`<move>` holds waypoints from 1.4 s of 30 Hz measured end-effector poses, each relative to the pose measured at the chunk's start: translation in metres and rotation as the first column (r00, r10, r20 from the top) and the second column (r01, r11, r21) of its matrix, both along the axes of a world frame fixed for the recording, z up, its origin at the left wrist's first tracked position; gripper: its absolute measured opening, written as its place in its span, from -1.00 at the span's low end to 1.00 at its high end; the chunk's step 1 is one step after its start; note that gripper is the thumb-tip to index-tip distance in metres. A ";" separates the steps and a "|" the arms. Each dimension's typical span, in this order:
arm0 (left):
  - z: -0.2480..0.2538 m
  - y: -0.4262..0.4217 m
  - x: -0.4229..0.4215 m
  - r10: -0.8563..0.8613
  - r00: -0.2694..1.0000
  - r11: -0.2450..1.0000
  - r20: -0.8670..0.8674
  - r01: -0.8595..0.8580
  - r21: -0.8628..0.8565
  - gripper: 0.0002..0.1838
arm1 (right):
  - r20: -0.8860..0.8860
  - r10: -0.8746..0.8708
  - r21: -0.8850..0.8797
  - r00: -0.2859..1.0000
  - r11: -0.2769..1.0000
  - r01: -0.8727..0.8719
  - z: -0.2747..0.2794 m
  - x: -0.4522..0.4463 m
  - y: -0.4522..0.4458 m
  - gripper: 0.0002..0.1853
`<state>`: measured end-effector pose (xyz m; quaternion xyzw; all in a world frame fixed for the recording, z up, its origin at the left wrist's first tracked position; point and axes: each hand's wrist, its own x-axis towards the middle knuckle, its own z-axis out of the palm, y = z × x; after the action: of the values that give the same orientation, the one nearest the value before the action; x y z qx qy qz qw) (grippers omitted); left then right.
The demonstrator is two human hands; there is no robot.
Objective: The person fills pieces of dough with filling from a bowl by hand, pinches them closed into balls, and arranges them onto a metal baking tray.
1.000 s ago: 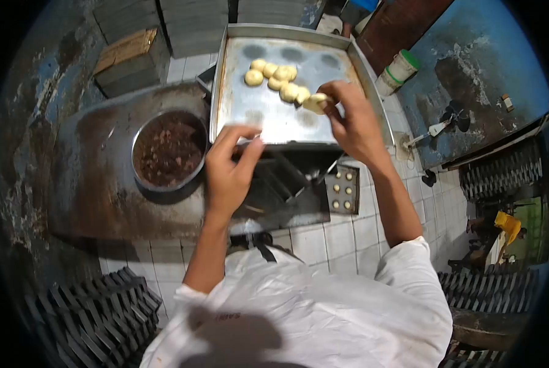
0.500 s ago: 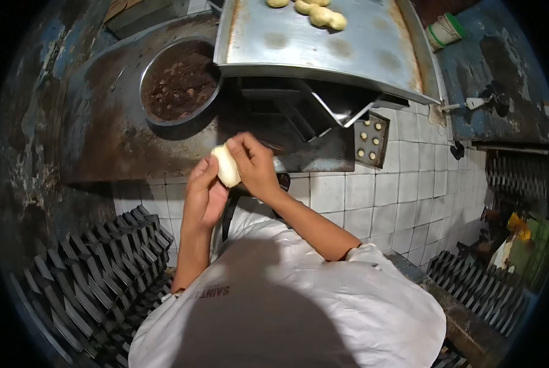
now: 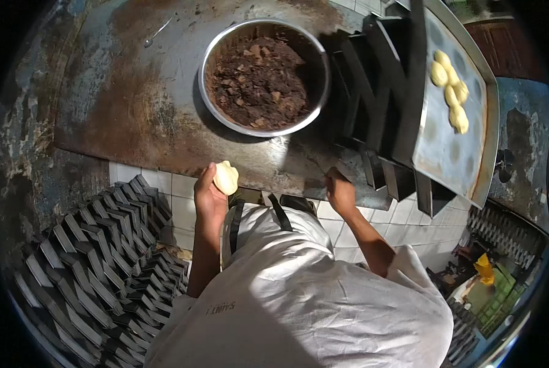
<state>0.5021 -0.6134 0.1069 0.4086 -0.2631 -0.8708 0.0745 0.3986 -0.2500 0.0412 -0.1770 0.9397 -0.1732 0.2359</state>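
In my left hand point(image 3: 209, 199) is a pale yellow piece of dough point(image 3: 226, 178), flattened and cupped, pinched between thumb and fingers just off the table's front edge. Farther right, my right hand point(image 3: 340, 191) is at the same edge, its fingers closed. A thin dark line, perhaps a slim tool, runs from the fingertips over the tabletop; I cannot make out what it is. Beyond both hands stands a round metal bowl point(image 3: 208, 109) holding a dark brown crumbly filling point(image 3: 259, 80).
A stack of dark metal trays point(image 3: 378, 92) rises at the right, topped by a metal tray point(image 3: 437, 150) with several dough pieces point(image 3: 455, 92). A small spoon-like utensil point(image 3: 158, 32) lies on the rusty table point(image 3: 127, 116). Racks of black metal pieces point(image 3: 96, 264) are at the lower left.
My right hand has left the dough and moved right to the table edge. The left hand keeps the dough, now more open in shape. My view has turned, bringing the bowl closer to the middle.
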 end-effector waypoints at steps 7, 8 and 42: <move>-0.014 -0.064 -0.038 -0.041 0.994 0.995 0.105 0.031 0.099 -0.60 | -0.287 0.278 0.022 0.917 0.959 -0.284 0.112 -0.101 -0.191 -0.86; -0.009 -0.070 -0.045 -0.041 0.997 0.993 0.072 0.032 0.117 -0.60 | -0.280 0.275 0.032 0.920 0.960 -0.277 0.101 -0.110 -0.206 -0.86; 0.056 0.129 -0.065 -0.008 0.917 0.907 -0.399 0.175 0.383 -0.41 | 0.673 -0.288 -0.561 0.681 0.402 0.724 -0.018 0.030 -0.001 -0.86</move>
<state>0.4370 -0.4845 0.1627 0.2214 -0.0735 -0.9724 -0.0041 0.4287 -0.2510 0.0236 0.0921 0.6737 -0.6759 0.2843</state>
